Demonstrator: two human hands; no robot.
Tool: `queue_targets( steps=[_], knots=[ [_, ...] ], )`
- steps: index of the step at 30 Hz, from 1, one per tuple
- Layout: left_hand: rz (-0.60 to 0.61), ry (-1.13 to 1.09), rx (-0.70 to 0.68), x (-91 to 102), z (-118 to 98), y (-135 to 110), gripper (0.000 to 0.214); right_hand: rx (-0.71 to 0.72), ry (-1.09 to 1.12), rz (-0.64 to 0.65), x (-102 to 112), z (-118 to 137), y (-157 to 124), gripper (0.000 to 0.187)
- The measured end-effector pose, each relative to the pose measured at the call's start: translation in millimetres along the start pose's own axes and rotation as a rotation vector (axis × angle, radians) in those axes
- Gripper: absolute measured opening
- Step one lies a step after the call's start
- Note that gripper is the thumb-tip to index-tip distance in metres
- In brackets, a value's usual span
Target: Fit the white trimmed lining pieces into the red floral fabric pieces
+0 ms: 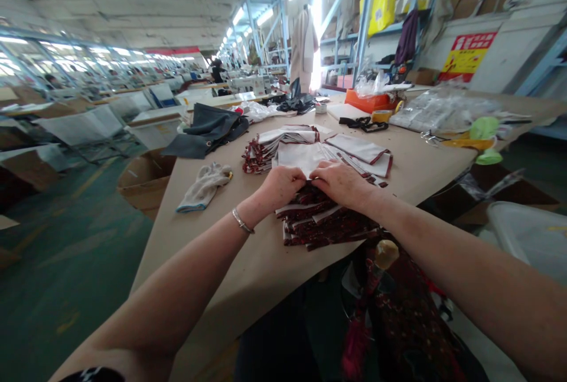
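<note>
My left hand and my right hand meet over a stack of dark red patterned fabric pieces near the table's front edge. Both hands are closed, pinching the near edge of a white fabric piece that lies just beyond the stack. A silver bracelet sits on my left wrist. Behind the white piece are a fanned pile of red-trimmed white pieces on the left and a flatter pile on the right.
A white work glove lies left on the tan table. Dark grey cloth, an orange box, plastic bags and a green object sit farther back. A cardboard box stands on the floor left.
</note>
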State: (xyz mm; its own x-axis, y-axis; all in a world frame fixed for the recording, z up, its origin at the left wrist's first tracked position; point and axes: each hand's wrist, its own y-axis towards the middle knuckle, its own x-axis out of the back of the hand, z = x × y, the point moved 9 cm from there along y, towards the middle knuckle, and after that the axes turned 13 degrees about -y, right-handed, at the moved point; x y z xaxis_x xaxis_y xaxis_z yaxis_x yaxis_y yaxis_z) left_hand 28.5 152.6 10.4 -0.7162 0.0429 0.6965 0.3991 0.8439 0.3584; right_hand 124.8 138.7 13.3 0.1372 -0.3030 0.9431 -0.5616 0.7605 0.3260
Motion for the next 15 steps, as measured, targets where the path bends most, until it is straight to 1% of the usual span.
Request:
queue_targets(
  steps=[4,8,11,13,15],
  knots=[
    [0.014,-0.072,0.015,3.9,4,0,0.019,-0.004,0.012,0.031,-4,-2,8,0.028],
    [0.030,-0.041,0.022,2.8,4,-1,0.021,0.001,-0.100,0.077,-7,-2,8,0.028],
    [0.001,0.100,-0.009,3.4,-3,-2,0.023,-0.012,-0.202,0.066,-1,2,9,0.030],
    [-0.063,0.241,-0.027,7.5,-8,-4,0.024,-0.021,-0.249,0.030,6,7,9,0.030],
    [-0.146,0.369,-0.011,14.4,-11,-8,0.024,-0.015,-0.271,-0.027,17,14,8,0.028]
  ],
)
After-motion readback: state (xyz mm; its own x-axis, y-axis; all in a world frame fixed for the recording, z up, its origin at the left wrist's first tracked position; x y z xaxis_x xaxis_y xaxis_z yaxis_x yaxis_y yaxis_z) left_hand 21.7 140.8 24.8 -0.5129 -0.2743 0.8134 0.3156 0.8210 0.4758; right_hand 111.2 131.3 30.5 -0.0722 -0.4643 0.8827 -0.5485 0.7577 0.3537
